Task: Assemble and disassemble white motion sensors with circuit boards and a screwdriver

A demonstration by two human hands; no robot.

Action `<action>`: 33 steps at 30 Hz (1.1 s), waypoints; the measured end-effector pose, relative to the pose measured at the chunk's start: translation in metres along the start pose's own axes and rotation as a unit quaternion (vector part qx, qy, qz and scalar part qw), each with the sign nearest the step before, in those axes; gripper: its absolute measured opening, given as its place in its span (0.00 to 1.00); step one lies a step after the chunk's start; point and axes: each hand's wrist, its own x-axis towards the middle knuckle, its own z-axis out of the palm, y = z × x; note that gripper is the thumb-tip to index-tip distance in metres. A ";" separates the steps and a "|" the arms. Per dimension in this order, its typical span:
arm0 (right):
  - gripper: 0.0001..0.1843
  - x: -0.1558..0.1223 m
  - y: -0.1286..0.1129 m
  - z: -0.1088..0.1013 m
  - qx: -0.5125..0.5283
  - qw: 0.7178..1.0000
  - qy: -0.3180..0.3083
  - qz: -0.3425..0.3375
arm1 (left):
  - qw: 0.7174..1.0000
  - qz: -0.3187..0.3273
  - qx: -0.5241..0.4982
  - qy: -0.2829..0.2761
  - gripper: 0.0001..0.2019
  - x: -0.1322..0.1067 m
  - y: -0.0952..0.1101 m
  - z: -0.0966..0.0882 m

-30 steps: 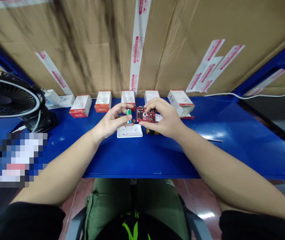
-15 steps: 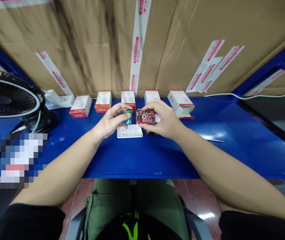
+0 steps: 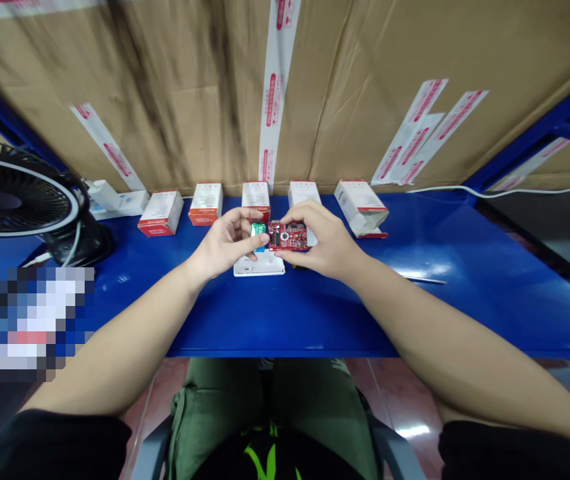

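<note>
Small white-and-red boxes (image 3: 206, 204) line the blue tabletop (image 3: 285, 313) behind a white plastic casing (image 3: 259, 267). Above the casing, the left fingers (image 3: 243, 215) pinch a green battery (image 3: 259, 235) just beside a red circuit board (image 3: 288, 235), gripped by the right fingers (image 3: 305, 211).

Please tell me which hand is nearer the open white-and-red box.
Right. The right hand sits just left of the open box; the left hand is farther left, beyond the red circuit board.
</note>
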 end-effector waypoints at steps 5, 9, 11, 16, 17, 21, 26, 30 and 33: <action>0.19 0.000 -0.001 0.001 -0.002 1.000 -0.011 0.008 | 1.000 -0.018 0.016 0.009 0.27 -0.002 0.002 0.003; 0.19 -0.002 -0.001 0.006 -0.008 1.000 -0.003 0.002 | 0.999 -0.025 0.023 -0.005 0.25 -0.002 0.004 0.002; 0.19 -0.002 0.000 0.009 -0.001 1.000 0.006 -0.007 | 0.999 -0.030 0.025 -0.012 0.25 -0.002 0.004 0.002; 0.18 -0.004 0.000 0.014 -0.003 1.000 0.013 -0.011 | 0.998 -0.016 0.042 -0.036 0.23 -0.003 0.009 0.000; 0.19 -0.005 0.000 0.015 -0.006 1.000 0.011 -0.005 | 0.998 -0.012 0.047 -0.041 0.24 -0.003 0.010 -0.001; 0.20 -0.007 -0.001 0.020 -0.012 1.000 -0.004 0.020 | 0.996 -0.030 0.069 -0.056 0.25 -0.003 0.014 -0.006; 0.20 -0.008 -0.001 0.025 -0.006 1.000 -0.012 0.001 | 0.994 -0.066 0.090 -0.022 0.25 -0.002 0.014 -0.010; 0.17 -0.009 -0.003 0.027 -0.003 1.000 -0.019 0.007 | 0.992 -0.085 0.091 -0.002 0.26 -0.002 0.013 -0.011; 0.17 -0.009 -0.003 0.028 0.006 1.000 -0.019 0.011 | 0.993 -0.070 0.091 0.010 0.26 -0.002 0.012 -0.014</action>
